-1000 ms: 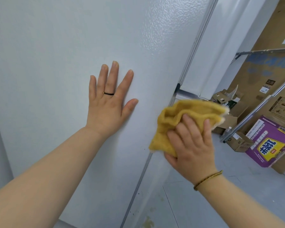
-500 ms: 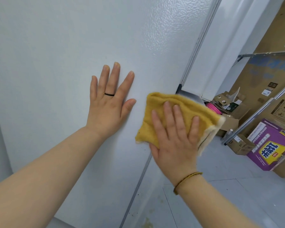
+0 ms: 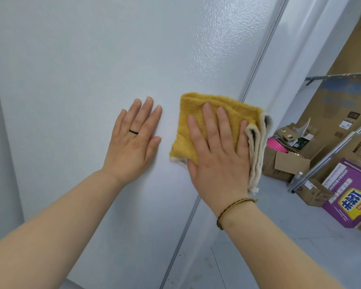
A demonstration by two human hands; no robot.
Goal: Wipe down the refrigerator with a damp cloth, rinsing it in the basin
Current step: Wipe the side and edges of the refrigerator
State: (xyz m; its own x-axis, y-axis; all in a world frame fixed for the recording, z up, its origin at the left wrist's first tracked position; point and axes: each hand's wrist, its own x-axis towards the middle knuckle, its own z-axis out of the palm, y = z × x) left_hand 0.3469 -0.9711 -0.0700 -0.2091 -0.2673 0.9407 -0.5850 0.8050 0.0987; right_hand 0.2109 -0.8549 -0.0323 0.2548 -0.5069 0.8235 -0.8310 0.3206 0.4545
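Observation:
The refrigerator's white side panel [image 3: 113, 59] fills the left and middle of the head view, with its front edge strip running diagonally down the middle. My left hand [image 3: 133, 140] lies flat on the panel, fingers straight, a dark ring on one finger. Just to its right, my right hand [image 3: 217, 151] presses a folded yellow cloth [image 3: 198, 119] with a cream underside flat against the panel near the front edge, fingers spread and straight. The cloth's folded layers hang out past my little finger. No basin is in view.
Beyond the refrigerator's front edge, on the right, lies a grey floor [image 3: 279, 236]. Open cardboard boxes [image 3: 290, 151], a purple and yellow carton [image 3: 350, 195], a small water bottle [image 3: 296, 179] and metal rack poles [image 3: 331, 155] stand there.
My right hand went from gripping the bunched cloth off the fridge's edge to pressing it flat on the side panel, sliding left toward my left hand. My left hand stayed in place.

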